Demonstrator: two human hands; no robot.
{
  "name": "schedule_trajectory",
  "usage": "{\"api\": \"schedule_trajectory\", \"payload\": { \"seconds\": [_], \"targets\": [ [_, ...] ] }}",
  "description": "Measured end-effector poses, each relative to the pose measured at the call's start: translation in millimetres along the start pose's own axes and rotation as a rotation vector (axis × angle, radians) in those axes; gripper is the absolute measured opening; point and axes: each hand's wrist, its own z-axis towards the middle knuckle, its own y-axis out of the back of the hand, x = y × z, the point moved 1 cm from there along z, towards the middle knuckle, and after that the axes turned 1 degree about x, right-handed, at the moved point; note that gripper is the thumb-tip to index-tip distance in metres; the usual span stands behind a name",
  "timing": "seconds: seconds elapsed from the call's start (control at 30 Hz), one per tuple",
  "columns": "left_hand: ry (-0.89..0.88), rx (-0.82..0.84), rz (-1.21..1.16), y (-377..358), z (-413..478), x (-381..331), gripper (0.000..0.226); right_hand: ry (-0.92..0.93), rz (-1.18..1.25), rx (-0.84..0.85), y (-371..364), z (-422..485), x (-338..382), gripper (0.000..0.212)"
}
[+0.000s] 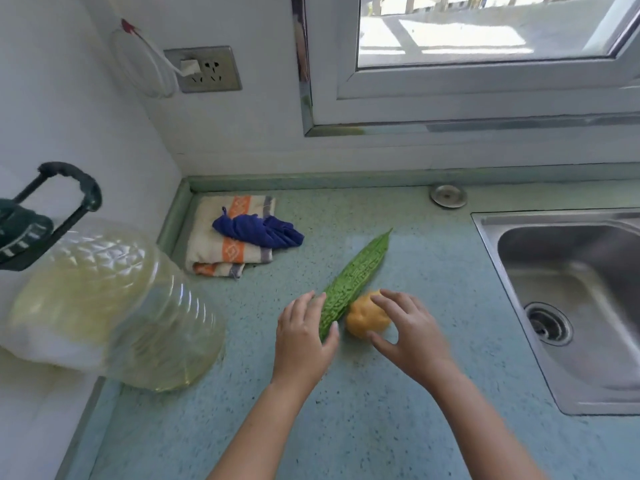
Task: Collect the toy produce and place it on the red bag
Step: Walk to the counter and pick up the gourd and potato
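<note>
A long green toy bitter gourd (356, 277) lies diagonally on the speckled green counter (346, 393). A small yellow-orange toy fruit (363, 317) sits against its near end. My left hand (301, 337) wraps the gourd's near end, thumb on one side and fingers on the other. My right hand (412, 334) hovers over the yellow fruit with fingers spread around it, fingertips touching its top. No red bag is in view.
A large clear oil jug (114, 299) with a dark handle stands at the left. A folded striped towel (225, 251) with a blue cloth (259, 230) on it lies in the back corner. A steel sink (571, 299) is at the right.
</note>
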Motion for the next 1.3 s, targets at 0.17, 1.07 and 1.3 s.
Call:
{"api": "schedule_trajectory", "payload": {
  "seconds": [0.17,1.07,1.3],
  "targets": [
    [0.087,0.04,-0.025,-22,19,7,0.061,0.008,0.05,0.065,-12,20,-21,0.056],
    [0.218,0.106,-0.269,-38,28,24,0.057,-0.197,0.416,0.244,-36,28,-29,0.052],
    [0.329,0.005,-0.385,-30,14,22,0.055,-0.265,0.459,0.203,-36,24,-25,0.05]
  ]
}}
